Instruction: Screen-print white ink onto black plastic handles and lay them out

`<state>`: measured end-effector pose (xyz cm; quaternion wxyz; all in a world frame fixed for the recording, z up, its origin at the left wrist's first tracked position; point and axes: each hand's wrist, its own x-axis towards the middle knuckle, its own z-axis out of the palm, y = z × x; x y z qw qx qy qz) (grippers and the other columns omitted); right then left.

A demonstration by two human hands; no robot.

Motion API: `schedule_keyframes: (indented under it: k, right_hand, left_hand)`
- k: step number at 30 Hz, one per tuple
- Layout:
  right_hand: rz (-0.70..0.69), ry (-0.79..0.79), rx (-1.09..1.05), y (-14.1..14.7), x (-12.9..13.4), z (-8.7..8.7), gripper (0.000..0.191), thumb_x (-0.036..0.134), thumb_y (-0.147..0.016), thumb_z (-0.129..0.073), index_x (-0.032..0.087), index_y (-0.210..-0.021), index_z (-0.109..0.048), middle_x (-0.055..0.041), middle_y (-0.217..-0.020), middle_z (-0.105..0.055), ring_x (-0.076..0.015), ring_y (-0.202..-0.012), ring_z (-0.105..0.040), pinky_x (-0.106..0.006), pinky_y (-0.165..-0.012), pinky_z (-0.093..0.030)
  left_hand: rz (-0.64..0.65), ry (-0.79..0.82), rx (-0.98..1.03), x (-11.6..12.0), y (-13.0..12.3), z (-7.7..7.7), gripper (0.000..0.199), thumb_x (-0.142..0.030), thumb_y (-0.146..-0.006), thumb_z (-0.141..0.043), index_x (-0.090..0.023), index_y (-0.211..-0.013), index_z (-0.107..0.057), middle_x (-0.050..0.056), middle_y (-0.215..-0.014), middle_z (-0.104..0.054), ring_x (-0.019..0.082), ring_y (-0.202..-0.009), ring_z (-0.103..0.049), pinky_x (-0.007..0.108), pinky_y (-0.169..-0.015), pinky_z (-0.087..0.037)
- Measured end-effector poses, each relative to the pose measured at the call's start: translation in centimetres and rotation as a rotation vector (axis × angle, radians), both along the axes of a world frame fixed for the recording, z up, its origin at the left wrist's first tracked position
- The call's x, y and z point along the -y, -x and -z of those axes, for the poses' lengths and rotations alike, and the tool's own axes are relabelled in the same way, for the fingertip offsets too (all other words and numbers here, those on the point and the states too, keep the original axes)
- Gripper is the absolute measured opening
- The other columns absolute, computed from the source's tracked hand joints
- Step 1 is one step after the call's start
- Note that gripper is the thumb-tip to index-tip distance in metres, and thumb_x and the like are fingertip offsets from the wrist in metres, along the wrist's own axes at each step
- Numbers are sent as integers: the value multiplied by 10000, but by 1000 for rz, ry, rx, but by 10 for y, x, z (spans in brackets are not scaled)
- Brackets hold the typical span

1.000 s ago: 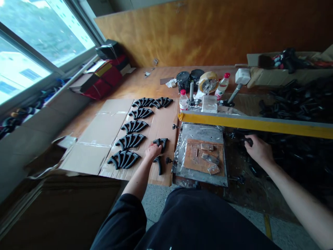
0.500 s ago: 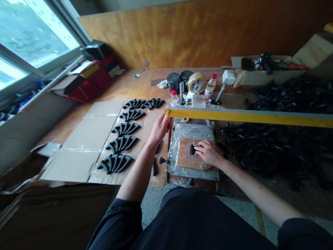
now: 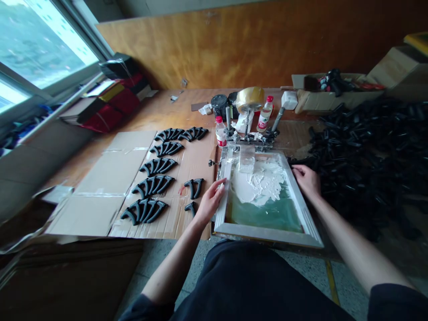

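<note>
A silver-framed printing screen (image 3: 267,234) lies lowered over the work plate, with white paste (image 3: 256,185) spread on the upper part of its green mesh. My left hand (image 3: 211,200) is at the frame's left rail, fingertips touching it and fingers apart. Beside the right rail is my right hand (image 3: 306,180), its fingers bent and pressed together; whether anything is between them I cannot make out. A translucent block (image 3: 246,158) stands in the paste near the back. The screen now hides the wooden jig and the small black part.
Curved black handles (image 3: 154,185) lie in rows on cardboard (image 3: 92,203) at left. A heap of black parts (image 3: 364,169) fills the right side. Behind the screen stand metal clamps (image 3: 229,122), red-capped bottles (image 3: 265,115), a tape roll (image 3: 250,99) and a black tub (image 3: 219,106).
The screen has swung down from its raised position onto the plate. My left hand came down with its edge. My right hand left the black part on the jig and moved right.
</note>
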<state>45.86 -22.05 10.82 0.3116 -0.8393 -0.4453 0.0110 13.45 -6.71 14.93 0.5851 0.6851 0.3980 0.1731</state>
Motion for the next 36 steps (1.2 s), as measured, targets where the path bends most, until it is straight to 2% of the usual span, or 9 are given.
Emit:
schedule_keyframes:
  k: [4,6,9,12,19,25,30,33,36]
  right_hand:
    - [-158,-77,224,30,-60,-32,571,369,-823,-650,154,-1335,-516,-164,-1417,-448,-324,-1225,-475,-480,-996,-410]
    - [-301,20,288,57,-92,-43,571,327,-774,-717,152,-1287,-538,-161,-1351,-501,-333,-1194,-477,-470,-973,-408]
    - [-414,233,257,86,-112,-43,287,267,-782,-707,170,-1041,-633,-108,-1007,-653,-277,-966,-571,-372,-810,-446]
    - [-571,316,265,98,-93,-30,51,192,-841,-604,185,-873,-643,-68,-850,-658,-228,-843,-576,-310,-705,-411]
    - [-1077,246,311,88,-33,-29,164,65,-773,-549,184,-829,-647,-40,-801,-647,-193,-793,-549,-296,-708,-374]
    - [-854,144,271,95,-46,-25,232,45,-763,-544,191,-888,-674,-51,-883,-677,-200,-853,-569,-290,-732,-399]
    - [-903,134,230,101,-34,-17,197,95,-800,-583,197,-939,-679,-43,-890,-690,-192,-827,-603,-290,-732,-436]
    - [-707,115,167,92,-59,-32,211,241,-841,-652,246,-1051,-676,-16,-928,-703,-187,-828,-632,-284,-717,-456]
    - [-496,105,170,71,-98,-57,487,356,-814,-710,298,-1281,-586,-25,-1061,-702,-203,-862,-644,-305,-729,-474]
  left_hand:
    - [22,-42,-216,6,0,51,631,-482,-881,-493,-289,-1467,-359,-40,-691,-567,126,-584,-495,228,-588,-371]
    - [25,-81,-286,4,-2,66,605,-457,-883,-481,-293,-1457,-377,-35,-708,-576,135,-617,-524,234,-618,-379]
    - [42,-96,-329,1,-4,77,588,-472,-880,-473,-279,-1432,-418,-13,-759,-598,153,-682,-557,245,-653,-395]
    - [71,-108,-351,-1,-3,80,588,-493,-884,-456,-277,-1429,-417,-5,-781,-602,163,-713,-562,257,-678,-401]
    - [69,-113,-370,-1,-2,79,565,-480,-894,-448,-285,-1423,-422,1,-838,-630,161,-741,-578,263,-689,-411]
    - [55,-91,-361,-1,-3,72,572,-494,-884,-469,-275,-1412,-445,9,-834,-640,171,-742,-581,268,-667,-414]
    - [43,-65,-330,0,-2,71,572,-493,-880,-476,-272,-1408,-448,-12,-774,-611,147,-680,-549,252,-629,-389]
    - [47,-45,-267,-1,0,64,584,-473,-874,-503,-286,-1422,-426,-46,-674,-546,124,-606,-498,232,-582,-357]
    - [44,31,-144,-2,3,43,636,-482,-858,-548,-273,-1440,-398,-69,-597,-461,98,-528,-414,206,-517,-309]
